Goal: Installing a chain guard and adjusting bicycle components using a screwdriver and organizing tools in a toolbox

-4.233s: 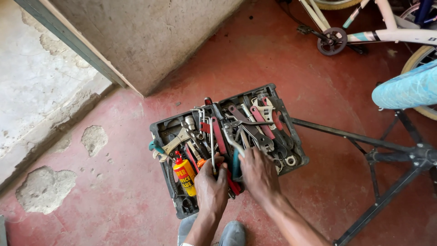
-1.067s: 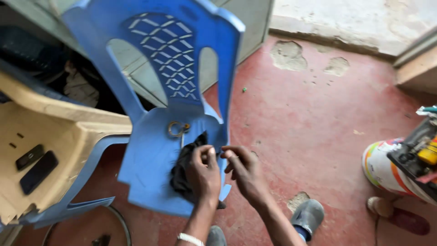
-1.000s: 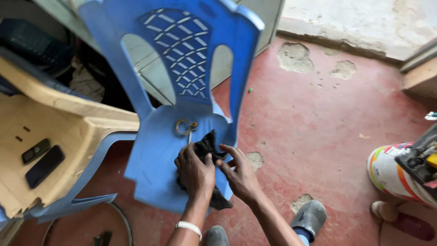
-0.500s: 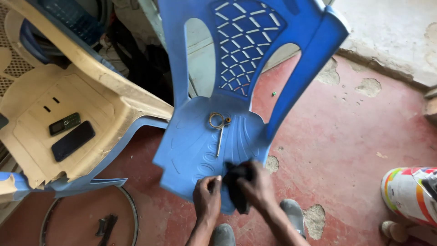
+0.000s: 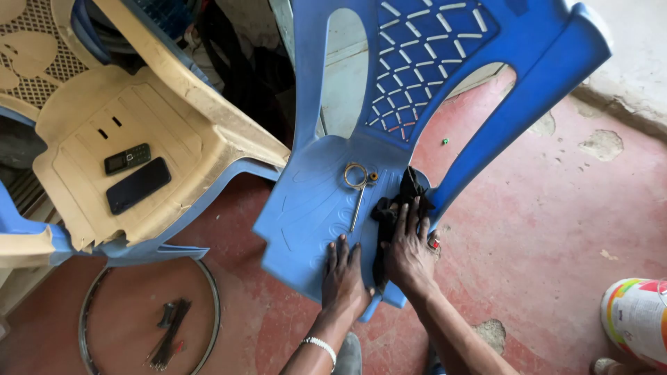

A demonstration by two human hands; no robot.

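Leftmost, a cream plastic chair (image 5: 139, 160) with a dusty, scuffed seat carries two dark phones: a small keypad phone (image 5: 128, 158) and, just beside it, a flat black slab phone (image 5: 138, 185). Below it a thin metal wheel rim (image 5: 90, 319) lies flat on the floor, ringing a small bundle of dark spokes (image 5: 169, 333).

Next comes the blue plastic chair (image 5: 313, 201), smooth and moulded, its back a lattice of diamond holes. On its seat rests a coiled wire ring with a straight tail (image 5: 359, 187). The left hand (image 5: 342, 278), a beaded band at its wrist, lies flat and open on the seat's front edge, holding nothing. Just beside it the right hand (image 5: 408, 250) presses spread fingers onto a crumpled black cloth (image 5: 396, 208), which sits on the seat's right side, near the armrest.

The floor (image 5: 542, 229) is red painted concrete, chipped into pale patches. At the far right corner stands a colourful painted bucket (image 5: 636, 319), well apart; open floor lies between it and the blue chair.
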